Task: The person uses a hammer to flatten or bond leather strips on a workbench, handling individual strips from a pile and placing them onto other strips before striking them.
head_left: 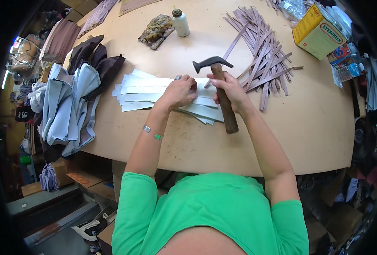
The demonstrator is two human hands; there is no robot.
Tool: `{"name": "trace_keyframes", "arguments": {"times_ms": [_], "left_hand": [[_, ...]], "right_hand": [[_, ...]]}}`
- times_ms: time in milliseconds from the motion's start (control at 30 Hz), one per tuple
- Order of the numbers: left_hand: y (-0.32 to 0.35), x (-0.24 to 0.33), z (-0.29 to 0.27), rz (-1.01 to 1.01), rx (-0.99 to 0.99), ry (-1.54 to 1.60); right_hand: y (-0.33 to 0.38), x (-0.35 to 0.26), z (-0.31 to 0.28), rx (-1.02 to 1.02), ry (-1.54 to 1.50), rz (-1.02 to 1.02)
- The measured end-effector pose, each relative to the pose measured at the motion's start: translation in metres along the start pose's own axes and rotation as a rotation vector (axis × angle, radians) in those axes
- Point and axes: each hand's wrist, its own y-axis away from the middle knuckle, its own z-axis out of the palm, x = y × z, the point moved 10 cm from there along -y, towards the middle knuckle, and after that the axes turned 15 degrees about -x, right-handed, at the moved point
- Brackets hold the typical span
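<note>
There, your right hand grips one dark-headed, brown wooden-handled hammer at the right end of one fanned stack of flat whitish strips, your left hand curled over it, hold unclear, one white cylindrical bottle beyond.

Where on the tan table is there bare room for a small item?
The widest free patch of table is right front, between loose mauve strips, the near edge and the black-headed wooden hammer in the right hand. Another lies between the white plastic bottle and fanned white strips. Crowded: left edge, under folded pale blue cloth, and under the left hand.
</note>
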Motion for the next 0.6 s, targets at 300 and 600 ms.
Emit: {"name": "trace_keyframes", "arguments": {"times_ms": [300, 600], "left_hand": [[0.014, 0.012, 0.011, 0.078, -0.085, -0.033], [0.011, 0.03, 0.01, 0.101, 0.11, -0.106]], "right_hand": [[0.016, -0.012, -0.067, 0.243, 0.196, 0.098], [0.053, 0.007, -0.009, 0.128, 0.121, 0.014]]}}
